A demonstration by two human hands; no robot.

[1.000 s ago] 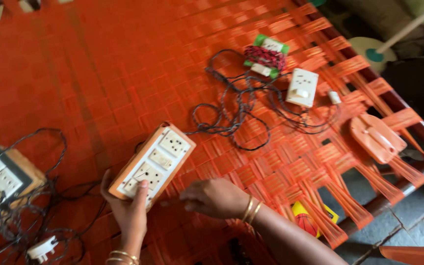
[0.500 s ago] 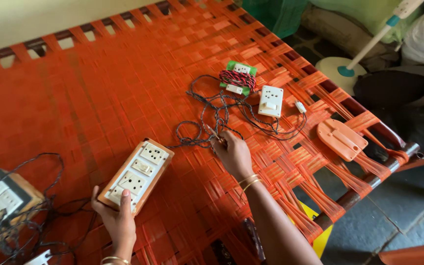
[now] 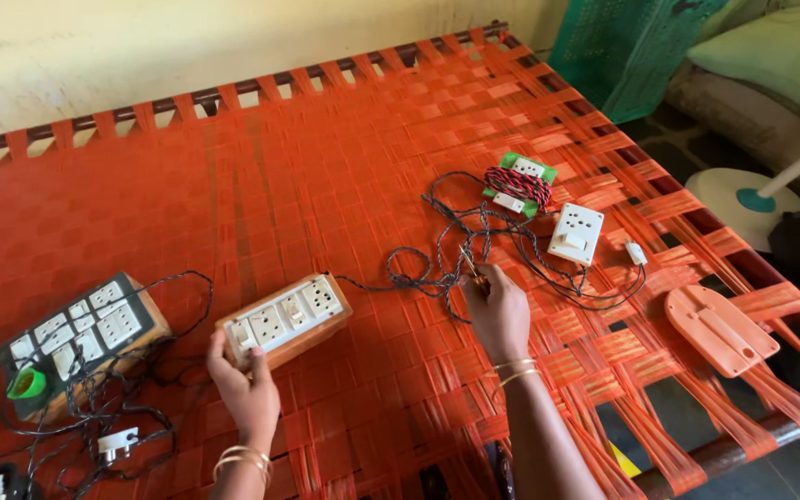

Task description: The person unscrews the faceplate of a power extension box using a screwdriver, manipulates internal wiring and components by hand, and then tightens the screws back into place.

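The right hand has moved further out from the switchboard and now pinches a thin tool at the tangled wire just ahead. The left hand grips the switchboard's near end (steadying it); probing next needs precision.

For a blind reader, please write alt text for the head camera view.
On an orange woven cot, the left hand holds a wooden switchboard while the right hand grips a small tool among tangled wires. A second switchboard lies far left.
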